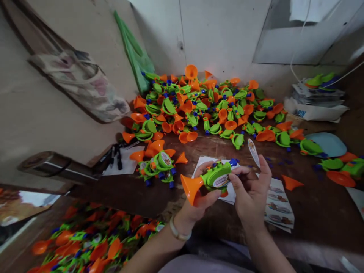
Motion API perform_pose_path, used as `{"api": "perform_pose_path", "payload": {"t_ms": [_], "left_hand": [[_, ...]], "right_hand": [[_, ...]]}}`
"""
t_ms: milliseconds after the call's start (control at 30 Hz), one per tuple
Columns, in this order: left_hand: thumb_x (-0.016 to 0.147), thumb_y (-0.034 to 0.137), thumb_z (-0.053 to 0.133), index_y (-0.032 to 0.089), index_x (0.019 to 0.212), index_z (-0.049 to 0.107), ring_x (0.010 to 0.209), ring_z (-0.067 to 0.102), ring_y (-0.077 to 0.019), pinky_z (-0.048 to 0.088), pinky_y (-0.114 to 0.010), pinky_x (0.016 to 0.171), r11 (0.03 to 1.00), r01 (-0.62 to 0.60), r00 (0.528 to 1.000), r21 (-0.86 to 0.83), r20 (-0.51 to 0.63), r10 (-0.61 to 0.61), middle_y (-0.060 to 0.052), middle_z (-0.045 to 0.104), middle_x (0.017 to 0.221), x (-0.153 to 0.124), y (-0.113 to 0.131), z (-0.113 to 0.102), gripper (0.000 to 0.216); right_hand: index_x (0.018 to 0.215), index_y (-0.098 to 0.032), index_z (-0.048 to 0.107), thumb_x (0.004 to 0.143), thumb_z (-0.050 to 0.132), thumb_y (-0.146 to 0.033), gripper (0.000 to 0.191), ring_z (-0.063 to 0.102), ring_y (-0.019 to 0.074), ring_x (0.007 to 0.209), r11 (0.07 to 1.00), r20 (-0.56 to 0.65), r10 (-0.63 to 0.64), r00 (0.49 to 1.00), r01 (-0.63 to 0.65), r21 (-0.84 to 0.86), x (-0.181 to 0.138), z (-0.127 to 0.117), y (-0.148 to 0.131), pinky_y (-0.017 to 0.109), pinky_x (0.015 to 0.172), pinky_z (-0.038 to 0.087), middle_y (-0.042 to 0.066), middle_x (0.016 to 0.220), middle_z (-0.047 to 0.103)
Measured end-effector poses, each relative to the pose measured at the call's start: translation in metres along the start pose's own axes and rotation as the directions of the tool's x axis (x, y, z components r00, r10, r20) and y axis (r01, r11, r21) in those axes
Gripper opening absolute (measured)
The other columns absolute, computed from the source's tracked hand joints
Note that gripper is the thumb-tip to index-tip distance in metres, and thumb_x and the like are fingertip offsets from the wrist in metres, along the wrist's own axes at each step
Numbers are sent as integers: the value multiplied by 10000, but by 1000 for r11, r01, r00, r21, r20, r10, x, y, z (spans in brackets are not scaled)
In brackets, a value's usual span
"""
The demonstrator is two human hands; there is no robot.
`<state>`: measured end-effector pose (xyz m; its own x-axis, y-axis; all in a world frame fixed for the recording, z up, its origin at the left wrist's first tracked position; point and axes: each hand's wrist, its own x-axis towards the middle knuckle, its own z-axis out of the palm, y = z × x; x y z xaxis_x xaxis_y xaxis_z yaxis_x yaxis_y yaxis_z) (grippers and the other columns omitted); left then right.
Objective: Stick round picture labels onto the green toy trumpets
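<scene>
Toy trumpet (212,177): held above the bench (309,204), over white paper (203,160); bright green body, flared orange horn (190,187) facing left and toward the person, blue tip (234,162) at the right end.
Oval sticker (222,181): on the green side facing the person, pale with coloured print too small to read.
Left hand (196,206): grip closed around the toy from below and behind, thumb in front near the sticker's lower edge.
Right hand (251,189): grip partly curled, thumb at the sticker's right end; a loose sticker (253,151) stands slantwise at a raised fingertip, whether pinched or just clinging I cannot tell.
Sticker sheets (278,206): beside the right wrist, on the bench.
Small cluster of toys (159,165): left of the held horn, just apart from it.
Big heap (184,106): along the back wall (222,41), well beyond the hands.
Bare wood: shows between the heap and the paper, and right of the sheets around one orange horn piece (292,182).
Bench edge: near side, by the forearms; more toys (99,250) lie past it at lower left.
</scene>
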<state>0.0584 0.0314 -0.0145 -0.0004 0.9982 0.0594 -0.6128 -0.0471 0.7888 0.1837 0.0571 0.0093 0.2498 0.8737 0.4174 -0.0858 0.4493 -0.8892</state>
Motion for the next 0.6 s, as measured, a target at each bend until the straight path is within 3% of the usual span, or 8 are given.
{"api": "perform_pose_path", "payload": {"t_ms": [367, 600], "left_hand": [[767, 292, 944, 324, 1311, 652, 1280, 689, -257, 546, -384, 1113, 997, -72, 997, 1, 10, 72, -37, 713, 1400, 3, -3, 5, 618], [744, 385, 948, 309, 1309, 619, 1266, 695, -298, 552, -449, 1112, 999, -36, 999, 30, -32, 37, -69, 702, 1406, 4, -3, 7, 658]], "right_hand": [[1507, -343, 416, 887, 786, -206, 735, 695, 136, 755, 999, -37, 30, 999, -29, 30, 0, 5, 0, 260, 688, 609, -65, 858, 710], [1517, -358, 408, 900, 774, -213, 732, 708, 141, 755, 1000, -37, 8, 999, -8, 2, -1, 5, 1, 263, 667, 614, -64, 867, 711]]}}
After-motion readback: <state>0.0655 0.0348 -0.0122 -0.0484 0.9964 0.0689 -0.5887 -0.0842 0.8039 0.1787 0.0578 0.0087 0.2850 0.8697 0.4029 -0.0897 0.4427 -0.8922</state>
